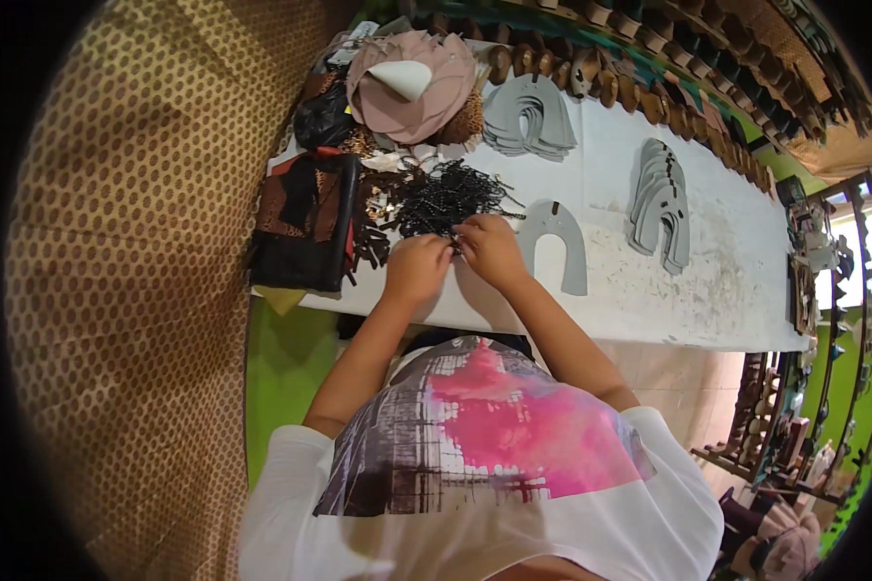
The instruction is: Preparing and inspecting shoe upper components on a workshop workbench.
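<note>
At the near edge of the white table, my left hand point(419, 268) and my right hand point(491, 252) meet with their fingertips almost touching. Both are closed in a pinch around something small and dark that is mostly hidden by the fingers. Just beyond them lies a tangled heap of black chain-like strands point(448, 198). To the right of my right hand rests a single grey U-shaped piece point(569, 254) with a small brown mark at its top.
Grey U-shaped pieces lie in a stack point(528, 121) and a fanned row point(661, 203). Pink cut pieces point(388, 111) are heaped at the back left, near a black and brown case point(305, 223). Brown shoe-shaped forms point(606, 87) line the far edge. A patterned curtain point(136, 290) hangs left.
</note>
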The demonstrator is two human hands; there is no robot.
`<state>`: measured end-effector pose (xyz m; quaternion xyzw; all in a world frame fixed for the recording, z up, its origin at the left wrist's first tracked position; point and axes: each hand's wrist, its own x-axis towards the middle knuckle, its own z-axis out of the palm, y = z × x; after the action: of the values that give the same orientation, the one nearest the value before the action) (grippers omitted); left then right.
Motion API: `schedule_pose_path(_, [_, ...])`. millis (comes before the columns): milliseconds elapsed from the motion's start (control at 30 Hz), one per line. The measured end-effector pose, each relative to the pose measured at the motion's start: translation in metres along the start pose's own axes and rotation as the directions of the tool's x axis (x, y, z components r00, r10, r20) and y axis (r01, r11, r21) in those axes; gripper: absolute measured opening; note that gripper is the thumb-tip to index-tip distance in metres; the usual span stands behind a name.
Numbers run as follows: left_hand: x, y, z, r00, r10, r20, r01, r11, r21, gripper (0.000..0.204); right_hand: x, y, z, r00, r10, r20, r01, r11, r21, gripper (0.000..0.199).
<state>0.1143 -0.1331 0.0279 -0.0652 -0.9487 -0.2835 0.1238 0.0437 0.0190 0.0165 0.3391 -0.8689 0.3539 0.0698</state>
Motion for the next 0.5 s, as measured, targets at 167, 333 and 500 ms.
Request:
schedule_pose_path(167, [-0.025, -0.047, -0.024, 0.954, -0.156, -0.255, 0.204, 0.964, 0.172, 0.015, 0.032, -0.030, 0.047, 0.945, -0.309, 0.106, 0.312, 0.950, -0.013, 0.010])
schedule_pose_path(333, [-0.036, -0.058, -0.038, 0.932, -0.268, -0.245, 0.326, 0.915, 0.237, 0.018, 0.045, -0.043, 0.084, 0.944, -0.283, 0.168, 0.308, 0.940, -0.145, 0.009])
schedule_pose_path(500, [-0.042, -0.070, -0.035, 0.922, -0.286, -0.259, 0.350, 0.904, 0.245, 0.020, 0.049, -0.052, 0.095, 0.939, -0.276, 0.204, 0.319, 0.922, -0.220, 0.008])
